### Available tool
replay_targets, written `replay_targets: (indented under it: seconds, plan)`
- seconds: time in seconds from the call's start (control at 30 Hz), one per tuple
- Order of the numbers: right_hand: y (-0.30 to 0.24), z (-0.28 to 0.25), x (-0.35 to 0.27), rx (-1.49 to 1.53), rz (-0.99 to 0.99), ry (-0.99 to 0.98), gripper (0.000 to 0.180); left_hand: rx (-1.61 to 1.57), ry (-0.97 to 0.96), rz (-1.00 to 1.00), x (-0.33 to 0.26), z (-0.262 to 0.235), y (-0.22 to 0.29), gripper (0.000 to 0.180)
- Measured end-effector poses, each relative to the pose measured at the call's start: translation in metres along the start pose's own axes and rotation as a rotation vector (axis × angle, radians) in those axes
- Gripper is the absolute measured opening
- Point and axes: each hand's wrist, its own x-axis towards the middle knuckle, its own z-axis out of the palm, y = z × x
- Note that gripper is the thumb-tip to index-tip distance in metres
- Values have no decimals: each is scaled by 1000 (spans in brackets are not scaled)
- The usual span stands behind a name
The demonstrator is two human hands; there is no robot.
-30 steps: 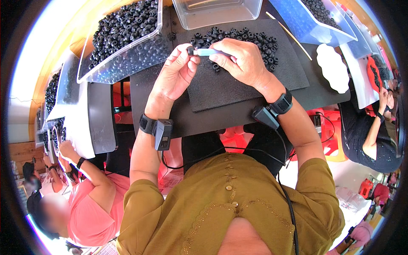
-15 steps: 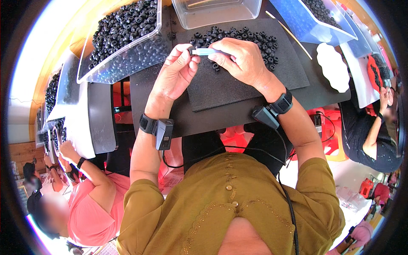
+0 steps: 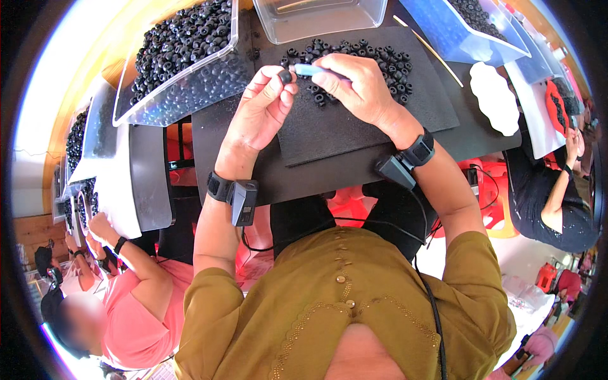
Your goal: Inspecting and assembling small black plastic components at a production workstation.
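Between the thumb and fingers of my left hand (image 3: 261,106) is a small round black piece (image 3: 285,76), its shape partly covered by the fingertips. My right hand (image 3: 362,88) grips a slim tool with a light blue handle (image 3: 308,69), pointing left at the piece. The tool's short tip sits just above and beside the piece; whether they touch I cannot tell. Under and behind my hands, a pile of black pieces with holes (image 3: 394,66) lies spread on a dark mat (image 3: 367,130).
A clear bin (image 3: 183,101) heaped with black pieces stands at the left, another clear bin (image 3: 323,28) at the back. At the right are a thin stick (image 3: 437,56), a white wavy-edged object (image 3: 495,101) and a bluish bin (image 3: 481,47). Co-workers sit on both sides.
The tool's tip has come up and away from the black piece, and the piece has turned in my left fingers. Both hands stay in nearly the same place.
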Motion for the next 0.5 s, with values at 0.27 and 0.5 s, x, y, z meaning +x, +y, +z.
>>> replay_targets:
  seconds: [0.27,0.5]
  plan:
    - [-9,-4,-1,-120,-6,-90,23,-34,63,35,0,7,1,11]
    - [-6,-3,-1,-139,-20,-56,22,-43,45,32,0,5,0,11]
